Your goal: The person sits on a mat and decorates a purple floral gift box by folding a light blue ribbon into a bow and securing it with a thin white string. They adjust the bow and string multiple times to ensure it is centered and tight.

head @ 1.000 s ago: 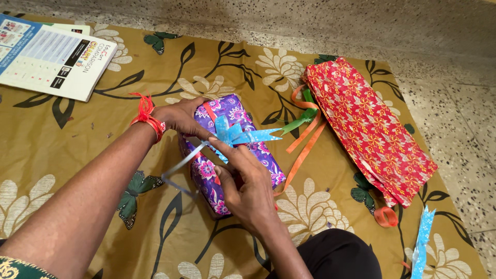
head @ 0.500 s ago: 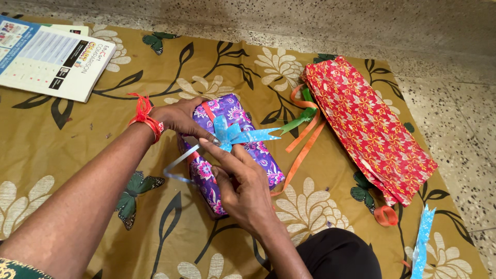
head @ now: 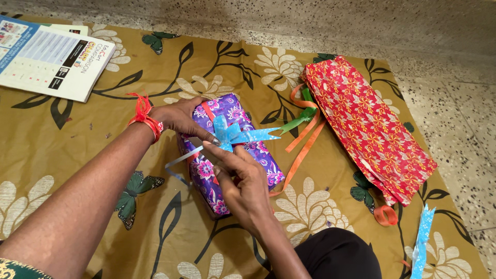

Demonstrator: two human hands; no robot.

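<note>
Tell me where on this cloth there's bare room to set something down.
Free: the stretch of cloth between the booklet and the left forearm, and the strip near the bottom between the purple parcel and the red packet. Crowded: around the parcel, where both hands work the blue ribbon and orange ribbons trail.

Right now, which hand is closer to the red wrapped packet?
The right hand. It rests on the purple gift, on the side facing the red packet. The left hand holds the gift's far side, farther from the packet.
</note>
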